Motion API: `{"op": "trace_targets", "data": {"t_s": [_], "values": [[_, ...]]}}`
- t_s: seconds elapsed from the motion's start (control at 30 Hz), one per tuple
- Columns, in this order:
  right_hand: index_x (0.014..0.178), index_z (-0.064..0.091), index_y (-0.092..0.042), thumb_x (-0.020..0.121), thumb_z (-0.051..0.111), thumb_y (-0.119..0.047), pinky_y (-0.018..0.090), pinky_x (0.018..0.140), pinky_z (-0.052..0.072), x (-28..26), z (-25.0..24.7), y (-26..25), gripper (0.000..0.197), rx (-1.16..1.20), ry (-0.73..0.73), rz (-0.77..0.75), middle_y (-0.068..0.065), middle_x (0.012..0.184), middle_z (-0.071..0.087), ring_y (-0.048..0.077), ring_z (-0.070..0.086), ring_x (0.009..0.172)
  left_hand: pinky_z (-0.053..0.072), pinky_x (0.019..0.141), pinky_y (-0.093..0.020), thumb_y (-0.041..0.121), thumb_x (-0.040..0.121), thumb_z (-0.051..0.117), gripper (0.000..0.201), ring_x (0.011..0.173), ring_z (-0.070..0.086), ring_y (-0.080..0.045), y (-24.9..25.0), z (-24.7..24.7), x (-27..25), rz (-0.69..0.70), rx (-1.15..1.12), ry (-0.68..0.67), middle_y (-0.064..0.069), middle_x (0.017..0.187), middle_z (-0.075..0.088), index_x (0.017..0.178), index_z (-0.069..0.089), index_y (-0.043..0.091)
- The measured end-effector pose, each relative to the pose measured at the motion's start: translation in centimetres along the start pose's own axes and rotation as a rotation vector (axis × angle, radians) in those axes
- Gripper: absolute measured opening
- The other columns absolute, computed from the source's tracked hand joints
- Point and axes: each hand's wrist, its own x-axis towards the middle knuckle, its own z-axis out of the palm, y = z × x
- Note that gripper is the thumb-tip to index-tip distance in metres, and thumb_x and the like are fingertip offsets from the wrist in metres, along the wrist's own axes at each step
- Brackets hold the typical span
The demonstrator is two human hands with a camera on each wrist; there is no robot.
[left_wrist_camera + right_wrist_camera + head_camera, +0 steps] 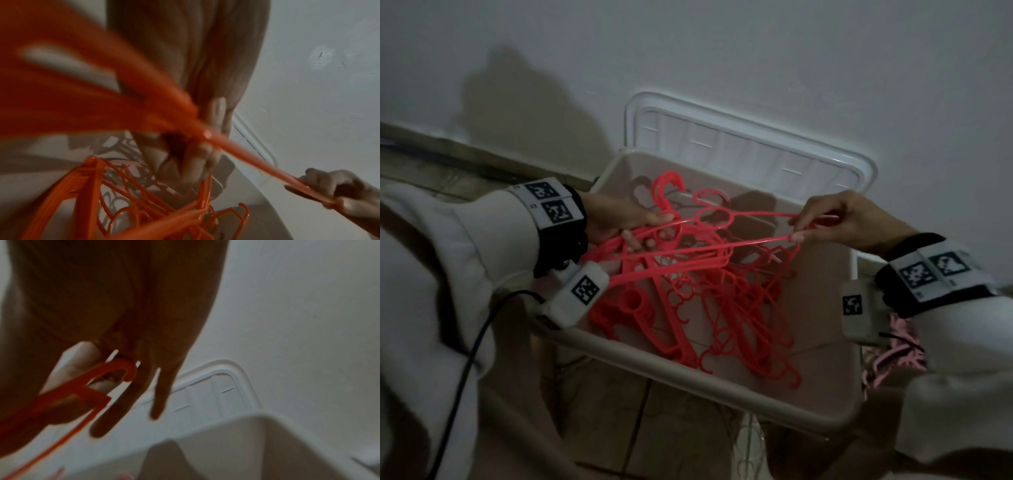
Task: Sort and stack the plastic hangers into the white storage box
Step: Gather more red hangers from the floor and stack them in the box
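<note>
I am holding a bunch of red hangers (654,240) over the white storage box (722,397), my left hand (619,222) gripping them near their necks with my fingers (633,241) curled round the bunch. In the left wrist view the same bars are running blurred and close past the lens, and my left fingers are showing wrapped round them. My right hand (839,219) is pinching the far end of one hanger (743,215) between thumb and fingertips, at the right side of the box opening, so that this hanger is stretching across between my two hands. In the right wrist view a small red end hook (123,369) is lying against my fingers (102,418), the other fingers hanging loosely straight.

Below my hands, more red hangers (722,308) are lying in a loose, crossed pile on the bottom of the box, their hooks pointing several ways. The box lid (750,150) is standing open behind the box, leaning against the white wall (722,51). Just to the right of the box, partly behind my right sleeve (962,394), some pink hangers (893,356) are lying in a heap. The box is sitting on a tiled floor (619,428).
</note>
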Motion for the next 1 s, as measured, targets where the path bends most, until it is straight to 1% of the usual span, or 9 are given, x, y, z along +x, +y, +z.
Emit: {"op": "trace_targets", "data": {"t_s": [0.1, 0.2, 0.27, 0.37, 0.47, 0.57, 0.8, 0.9, 1.0], "values": [[0.074, 0.072, -0.028, 0.062, 0.080, -0.034, 0.016, 0.083, 0.045, 0.2, 1.2, 0.5, 0.015, -0.234, 0.010, 0.004, 0.004, 0.089, 0.071, 0.009, 0.064, 0.085, 0.024, 0.033, -0.014, 0.035, 0.086, 0.047, 0.027, 0.029, 0.026, -0.001, 0.5, 0.4, -0.1, 0.027, -0.051, -0.103, 0.003, 0.053, 0.041, 0.068, 0.049, 0.016], [0.087, 0.063, -0.015, 0.070, 0.078, -0.009, 0.009, 0.071, 0.047, 0.8, 2.3, 1.2, 0.023, -0.175, 0.090, 0.068, -0.001, 0.097, 0.064, 0.006, 0.066, 0.074, 0.022, 0.034, -0.014, 0.036, 0.089, 0.044, 0.030, 0.028, 0.023, 0.000, 0.2, 1.0, 0.1, -0.009, 0.019, -0.081, 0.004, 0.051, 0.039, 0.069, 0.043, 0.015], [0.097, 0.056, -0.014, 0.077, 0.072, -0.011, 0.009, 0.066, 0.046, 1.3, 3.1, 1.3, 0.026, -0.147, 0.061, 0.122, -0.003, 0.097, 0.059, 0.002, 0.063, 0.070, 0.022, 0.033, -0.012, 0.034, 0.096, 0.037, 0.033, 0.029, 0.021, 0.000, 0.3, 1.9, -0.1, 0.026, 0.051, -0.069, 0.004, 0.051, 0.040, 0.070, 0.040, 0.014], [0.103, 0.056, -0.014, 0.086, 0.062, -0.014, 0.007, 0.069, 0.041, 2.2, 4.9, 1.3, 0.018, -0.129, -0.045, 0.119, 0.004, 0.093, 0.060, 0.011, 0.057, 0.083, 0.020, 0.036, -0.013, 0.031, 0.099, 0.034, 0.034, 0.032, 0.020, 0.000, 0.6, 2.6, -0.1, 0.076, 0.045, -0.107, 0.005, 0.054, 0.039, 0.069, 0.041, 0.015], [0.097, 0.053, -0.014, 0.090, 0.056, -0.009, 0.020, 0.070, 0.044, 2.9, 6.7, 0.8, 0.010, -0.050, -0.095, 0.038, 0.003, 0.078, 0.057, 0.008, 0.055, 0.072, 0.019, 0.038, -0.014, 0.032, 0.098, 0.036, 0.033, 0.032, 0.020, 0.000, 0.8, 2.9, -0.3, 0.085, 0.054, -0.108, 0.005, 0.056, 0.039, 0.070, 0.042, 0.015], [0.089, 0.052, -0.020, 0.093, 0.052, -0.008, 0.012, 0.057, 0.039, 3.5, 7.5, 0.8, 0.013, 0.007, -0.015, -0.007, -0.007, 0.065, 0.049, -0.003, 0.048, 0.053, 0.025, 0.037, -0.012, 0.034, 0.096, 0.039, 0.032, 0.032, 0.025, -0.001, 0.6, 2.7, -0.2, 0.088, 0.077, -0.057, 0.005, 0.056, 0.040, 0.070, 0.043, 0.016], [0.089, 0.058, -0.029, 0.089, 0.050, -0.018, 0.008, 0.063, 0.038, 3.6, 6.6, 0.2, 0.013, 0.023, 0.066, -0.067, -0.016, 0.069, 0.058, -0.006, 0.049, 0.061, 0.036, 0.041, -0.017, 0.037, 0.095, 0.040, 0.033, 0.038, 0.044, -0.008, 0.0, 1.9, 0.0, 0.053, 0.035, 0.070, -0.003, 0.055, 0.045, 0.075, 0.047, 0.012], [0.100, 0.063, -0.013, 0.089, 0.054, -0.013, 0.003, 0.069, 0.036, 3.6, 7.3, -0.3, 0.014, -0.037, 0.036, -0.109, -0.025, 0.076, 0.062, -0.015, 0.053, 0.072, 0.047, 0.061, -0.026, 0.038, 0.091, 0.046, 0.035, 0.060, 0.062, -0.011, -0.4, 1.8, 0.1, 0.082, 0.054, 0.062, -0.005, 0.075, 0.064, 0.107, 0.052, 0.007], [0.100, 0.067, -0.017, 0.086, 0.054, -0.029, 0.022, 0.079, 0.044, 4.4, 8.9, -0.7, 0.022, -0.079, 0.078, -0.122, -0.005, 0.093, 0.065, 0.005, 0.060, 0.087, 0.055, 0.071, -0.027, 0.038, 0.087, 0.049, 0.054, 0.079, 0.061, -0.020, -0.1, 2.7, -0.3, 0.123, 0.063, 0.046, -0.014, 0.095, 0.065, 0.121, 0.053, -0.004]]}}
